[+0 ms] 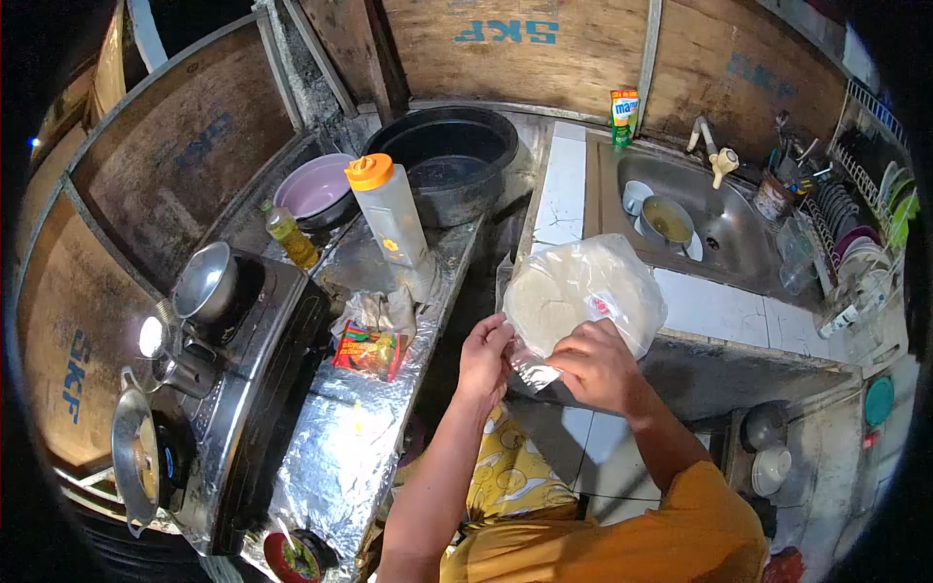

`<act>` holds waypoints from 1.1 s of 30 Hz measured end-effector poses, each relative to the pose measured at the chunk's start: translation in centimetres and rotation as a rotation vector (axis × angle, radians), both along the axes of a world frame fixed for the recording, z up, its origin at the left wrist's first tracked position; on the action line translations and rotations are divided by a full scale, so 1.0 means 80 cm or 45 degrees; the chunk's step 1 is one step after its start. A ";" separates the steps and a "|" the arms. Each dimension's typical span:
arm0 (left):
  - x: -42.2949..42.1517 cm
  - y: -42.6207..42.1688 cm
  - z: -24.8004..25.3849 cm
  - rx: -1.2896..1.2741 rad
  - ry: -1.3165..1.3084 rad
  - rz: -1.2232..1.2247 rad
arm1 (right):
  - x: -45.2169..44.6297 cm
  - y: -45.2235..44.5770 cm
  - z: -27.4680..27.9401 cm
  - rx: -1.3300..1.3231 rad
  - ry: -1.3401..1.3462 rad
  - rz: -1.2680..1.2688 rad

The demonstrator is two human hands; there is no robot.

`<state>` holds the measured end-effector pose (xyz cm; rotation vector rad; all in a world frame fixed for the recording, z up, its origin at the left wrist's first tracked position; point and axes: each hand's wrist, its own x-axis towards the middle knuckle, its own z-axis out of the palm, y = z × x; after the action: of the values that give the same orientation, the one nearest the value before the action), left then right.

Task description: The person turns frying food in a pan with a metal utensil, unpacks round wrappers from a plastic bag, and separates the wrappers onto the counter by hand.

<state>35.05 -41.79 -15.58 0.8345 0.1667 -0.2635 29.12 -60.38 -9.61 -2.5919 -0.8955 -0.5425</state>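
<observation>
Between my hands is a clear plastic bag holding thin, round, pale sheets that look like wrappers. A small red mark shows on the bag. My left hand is closed on the bag's near left edge, fingers pinched together. My right hand grips the crumpled near edge of the same bag, its fingers curled over the plastic. The bag is held up in front of the sink counter, its far part overlapping the tiled edge in view.
At right, a metal sink holds a pot and a cup, beside a dish rack. At left stand a gas stove with pans, a foil-covered counter, an orange-capped bottle, an oil bottle and a black basin.
</observation>
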 end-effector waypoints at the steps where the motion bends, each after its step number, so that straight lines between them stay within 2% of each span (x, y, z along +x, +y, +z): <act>1: 0.004 0.004 -0.007 0.002 -0.001 -0.046 | 0.000 0.004 0.001 0.012 -0.021 0.032; 3: 0.010 0.010 -0.023 0.003 -0.004 -0.093 | -0.002 0.007 -0.003 0.049 -0.008 0.063; 9: 0.006 0.007 -0.018 -0.136 0.080 -0.234 | -0.006 0.003 -0.023 0.131 0.089 0.157; 11: 0.002 -0.001 -0.015 -0.061 -0.014 -0.399 | -0.013 -0.003 -0.020 0.123 0.164 0.187; 13: -0.009 -0.005 -0.002 0.059 0.072 -0.276 | -0.015 -0.008 0.000 0.306 0.135 0.197; 14: -0.008 -0.003 -0.014 0.058 0.011 -0.297 | -0.016 -0.016 0.014 0.243 0.072 0.021; 15: -0.010 0.004 -0.015 0.289 0.114 -0.237 | -0.016 -0.021 0.023 0.186 -0.072 -0.299; 16: -0.010 0.005 -0.017 0.293 0.064 -0.212 | 0.002 -0.036 0.005 0.247 -0.161 -0.524; 18: -0.025 -0.001 0.017 0.134 0.015 -0.185 | 0.026 -0.056 -0.008 0.289 -0.026 -1.035; 19: -0.024 0.002 0.019 0.106 -0.032 -0.194 | 0.041 -0.071 -0.018 0.299 -0.032 -1.061; 21: -0.022 0.010 0.007 0.172 -0.087 -0.159 | 0.064 -0.090 -0.030 0.141 0.299 -1.151; 22: -0.022 0.013 0.006 0.228 -0.138 -0.106 | 0.063 -0.089 -0.025 0.151 0.291 -1.158; 24: -0.023 0.024 0.008 0.262 -0.192 -0.068 | 0.060 -0.086 -0.016 0.432 0.389 -1.039; 29: -0.034 0.043 0.021 0.221 -0.315 0.203 | 0.049 -0.084 0.009 0.753 0.245 -0.779; 31: -0.029 0.062 0.025 0.449 -0.373 0.355 | 0.044 -0.088 0.015 0.817 0.227 -0.678; 33: -0.039 0.064 0.041 0.281 -0.358 0.394 | 0.044 -0.094 0.014 0.991 0.325 -0.578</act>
<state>31.92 -36.67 -12.28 1.0402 0.0594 0.1666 32.68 -67.91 -8.48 -2.0446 0.0270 -0.5193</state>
